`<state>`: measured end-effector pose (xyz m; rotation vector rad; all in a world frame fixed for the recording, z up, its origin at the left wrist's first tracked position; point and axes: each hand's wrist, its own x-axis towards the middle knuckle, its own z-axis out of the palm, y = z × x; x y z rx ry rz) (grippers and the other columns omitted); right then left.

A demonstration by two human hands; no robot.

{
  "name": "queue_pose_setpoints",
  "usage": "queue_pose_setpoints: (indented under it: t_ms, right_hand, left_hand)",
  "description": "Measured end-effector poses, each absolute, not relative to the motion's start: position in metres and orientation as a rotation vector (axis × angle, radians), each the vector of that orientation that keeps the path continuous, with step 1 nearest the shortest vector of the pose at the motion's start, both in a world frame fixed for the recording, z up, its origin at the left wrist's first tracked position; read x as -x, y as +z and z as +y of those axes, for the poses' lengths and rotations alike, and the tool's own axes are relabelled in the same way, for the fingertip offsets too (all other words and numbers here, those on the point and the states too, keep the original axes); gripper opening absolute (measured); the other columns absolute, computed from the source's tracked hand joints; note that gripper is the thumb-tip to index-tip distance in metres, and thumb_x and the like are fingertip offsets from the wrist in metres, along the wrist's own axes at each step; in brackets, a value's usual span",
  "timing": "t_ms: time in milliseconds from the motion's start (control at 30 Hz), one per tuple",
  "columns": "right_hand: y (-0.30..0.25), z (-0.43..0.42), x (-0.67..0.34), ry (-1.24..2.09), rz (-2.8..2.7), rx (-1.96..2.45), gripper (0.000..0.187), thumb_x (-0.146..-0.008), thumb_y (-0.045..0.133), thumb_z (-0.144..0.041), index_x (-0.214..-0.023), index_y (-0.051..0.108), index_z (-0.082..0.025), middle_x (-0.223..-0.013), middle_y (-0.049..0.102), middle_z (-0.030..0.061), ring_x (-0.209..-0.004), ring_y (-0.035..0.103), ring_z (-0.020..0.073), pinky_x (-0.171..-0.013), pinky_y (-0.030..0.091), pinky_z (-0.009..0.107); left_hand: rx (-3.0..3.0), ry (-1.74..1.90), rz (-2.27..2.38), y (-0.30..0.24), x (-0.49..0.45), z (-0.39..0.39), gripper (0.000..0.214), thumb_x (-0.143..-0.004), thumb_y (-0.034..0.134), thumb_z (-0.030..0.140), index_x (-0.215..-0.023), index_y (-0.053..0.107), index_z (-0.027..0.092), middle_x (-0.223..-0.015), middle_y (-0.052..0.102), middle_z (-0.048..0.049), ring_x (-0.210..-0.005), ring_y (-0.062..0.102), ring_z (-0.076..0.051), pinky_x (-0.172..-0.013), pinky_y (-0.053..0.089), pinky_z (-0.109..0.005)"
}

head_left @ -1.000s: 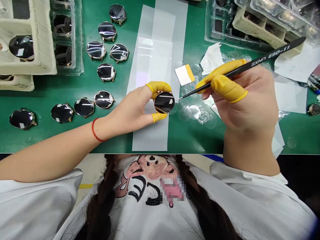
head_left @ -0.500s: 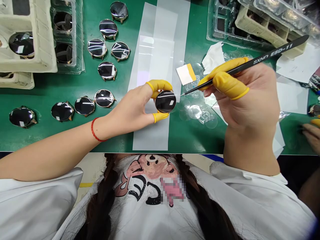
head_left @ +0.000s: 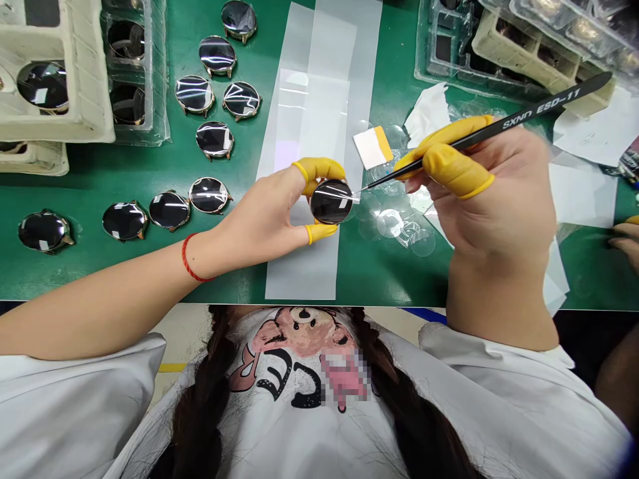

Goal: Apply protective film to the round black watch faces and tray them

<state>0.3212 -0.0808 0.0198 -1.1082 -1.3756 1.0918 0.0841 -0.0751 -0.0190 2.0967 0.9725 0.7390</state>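
Head view, left hand (head_left: 274, 213): digits pinching dark round watch (head_left: 329, 201) over pale sheets (head_left: 299, 279).
Right hand (head_left: 489, 183): gripping black tweezers (head_left: 519, 122), tip by the watch's three o'clock, contact unclear.
Loose watches (head_left: 194, 94): nine to eleven o'clock.
Co-worker's hand (head_left: 630, 241): three o'clock edge, absent one second earlier.

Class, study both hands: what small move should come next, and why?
Probably ease the tweezers gently toward the rim of the watch. The left hand holds the watch by its edges, and the right hand has the tweezers' tip at its right side; whether they touch is unclear.
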Motion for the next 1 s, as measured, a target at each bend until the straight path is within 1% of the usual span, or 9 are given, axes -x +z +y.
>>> queue_pose_setpoints:
  t_ms: [133,267,567,767,867,1000]
  right_hand:
    - [0.0179,-0.0797,-0.3221,1.121,-1.356,1.074,0.006,-0.081,0.079,-0.020,-0.074,0.078,-0.021,-0.067,0.067,-0.0031,-0.062,0.062,0.0083,-0.062,0.051,0.023]
    - [0.0174,-0.0793,-0.3226,1.128,-1.366,1.069,0.005,-0.081,0.080,-0.021,-0.075,0.078,-0.022,-0.067,0.067,-0.0035,-0.063,0.062,0.0085,-0.062,0.050,0.023]
    - [0.0175,-0.0789,-0.3217,1.146,-1.335,1.040,0.006,-0.081,0.078,-0.017,-0.077,0.079,-0.020,-0.069,0.069,-0.0030,-0.063,0.062,0.0077,-0.060,0.050,0.022]
    - [0.0169,-0.0793,-0.3227,1.084,-1.371,1.101,0.005,-0.079,0.080,-0.024,-0.075,0.078,-0.023,-0.069,0.068,-0.0035,-0.064,0.063,0.0094,-0.062,0.051,0.024]
    - [0.0169,-0.0790,-0.3235,1.081,-1.380,1.110,0.008,-0.079,0.081,-0.028,-0.074,0.077,-0.023,-0.070,0.068,-0.0033,-0.063,0.062,0.0097,-0.061,0.052,0.025]
    - [0.0175,-0.0790,-0.3240,1.110,-1.368,1.090,0.008,-0.080,0.081,-0.026,-0.075,0.077,-0.021,-0.070,0.068,-0.0019,-0.064,0.063,0.0094,-0.061,0.051,0.024]
  left_hand:
    - [-2.098,0.746,0.965,-0.0185,-0.0838,-0.0752,0.044,-0.084,0.073,0.034,-0.124,0.060,0.023,-0.117,0.069,-0.0049,-0.103,0.070,-0.022,-0.096,0.060,-0.040]
    - [-2.091,0.743,0.979,-0.0186,-0.0836,-0.0758,0.046,-0.083,0.074,0.035,-0.126,0.060,0.024,-0.120,0.068,-0.0053,-0.108,0.069,-0.024,-0.099,0.059,-0.042]
    - [-2.096,0.755,0.966,-0.0186,-0.0830,-0.0756,0.047,-0.084,0.074,0.034,-0.128,0.059,0.024,-0.121,0.067,-0.0057,-0.108,0.069,-0.024,-0.099,0.059,-0.040]
    - [-2.098,0.728,0.978,-0.0177,-0.0832,-0.0752,0.046,-0.085,0.073,0.037,-0.127,0.059,0.024,-0.120,0.068,-0.0061,-0.107,0.069,-0.023,-0.097,0.060,-0.039]
    - [-2.099,0.733,0.973,-0.0178,-0.0831,-0.0751,0.047,-0.085,0.073,0.037,-0.127,0.059,0.024,-0.120,0.068,-0.0057,-0.107,0.069,-0.023,-0.097,0.060,-0.039]
    - [-2.093,0.729,0.977,-0.0173,-0.0829,-0.0758,0.047,-0.084,0.074,0.035,-0.127,0.059,0.024,-0.120,0.068,-0.0055,-0.106,0.069,-0.023,-0.096,0.060,-0.038]
